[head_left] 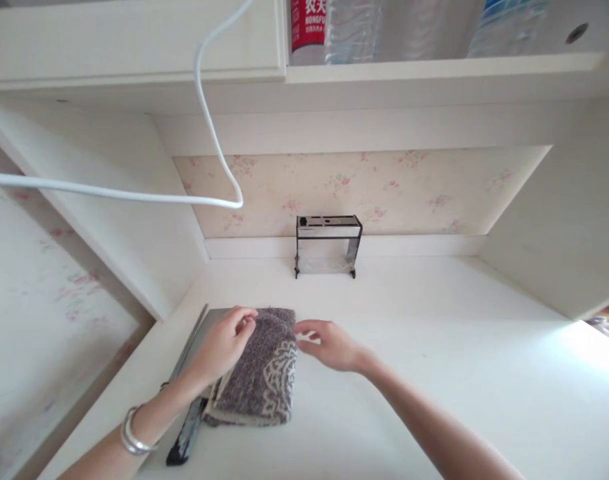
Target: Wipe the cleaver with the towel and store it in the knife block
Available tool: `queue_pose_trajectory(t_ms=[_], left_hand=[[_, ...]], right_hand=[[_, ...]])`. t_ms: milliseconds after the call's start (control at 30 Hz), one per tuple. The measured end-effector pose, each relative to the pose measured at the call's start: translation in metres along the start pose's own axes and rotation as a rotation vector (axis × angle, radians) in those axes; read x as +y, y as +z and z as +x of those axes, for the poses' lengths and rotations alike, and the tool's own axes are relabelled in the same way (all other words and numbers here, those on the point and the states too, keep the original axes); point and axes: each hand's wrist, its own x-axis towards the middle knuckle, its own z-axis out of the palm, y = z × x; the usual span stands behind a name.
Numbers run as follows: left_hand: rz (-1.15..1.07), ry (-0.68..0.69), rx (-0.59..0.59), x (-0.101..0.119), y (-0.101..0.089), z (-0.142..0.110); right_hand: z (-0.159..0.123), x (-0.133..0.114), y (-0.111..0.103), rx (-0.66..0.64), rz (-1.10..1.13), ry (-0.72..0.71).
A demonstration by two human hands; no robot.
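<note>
A folded grey-brown towel (251, 383) with a cream pattern lies on the white tabletop. My left hand (229, 340) is over its upper left part, fingers loosely curled and thumb a little apart, with nothing visible in them. At the towel's right edge is my right hand (329, 343), its thumb and fingers parted around a gap; whether the fingertips touch the cloth I cannot tell. Partly hidden under the towel and my left arm lies a flat grey thing (211, 320), with a dark, black-ended bar (184, 437) along its left side.
A small clear-sided holder with a black frame (329, 227) stands at the back against the wall. A white cable (209, 127) hangs across the upper left. Plastic bottles (354, 30) sit on the shelf (434, 70) above. White side panels (559, 220) flank the tabletop (409, 387).
</note>
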Motion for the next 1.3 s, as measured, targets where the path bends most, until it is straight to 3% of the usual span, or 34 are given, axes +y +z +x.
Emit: queue_pose_trajectory(t_ms=[100,200,267,367,433,567,767,933,1167,1300], left_hand=[[0.074,-0.100,-0.025,-0.006,-0.010,-0.054],[0.182,-0.263,-0.064,-0.020,-0.017,-0.097],[0.281,-0.357,-0.027,-0.031,-0.019,-0.117],[0.436,-0.437,-0.023,-0.043,-0.018,-0.134],[0.516,-0.461,-0.055,-0.047,-0.017,-0.137],[0.568,-0.453,-0.107,-0.048,-0.012,-0.138],[0.576,-0.439,-0.167,-0.049,-0.002,-0.132],[0.487,-0.463,-0.211,-0.047,0.003,-0.121],[0.129,-0.489,-0.184,-0.046,0.006,-0.104],[-0.313,-0.617,-0.170,-0.029,0.012,-0.102]], right_hand=[[-0.007,-0.016,0.025,-0.273,-0.166,-0.219],[-0.009,-0.014,0.027,-0.458,-0.263,-0.273],[-0.010,-0.009,0.028,-0.440,-0.356,-0.302],[-0.013,-0.009,0.039,-0.275,-0.564,-0.351],[-0.014,-0.013,0.051,-0.171,-0.672,-0.364],[-0.016,-0.018,0.062,-0.084,-0.738,-0.370],[-0.033,-0.018,0.033,0.068,-0.619,-0.280],[-0.052,-0.010,0.020,0.034,-0.558,-0.218],[-0.060,-0.001,0.031,-0.039,-0.608,-0.151],[-0.057,0.003,0.018,-0.021,-0.480,-0.086]])
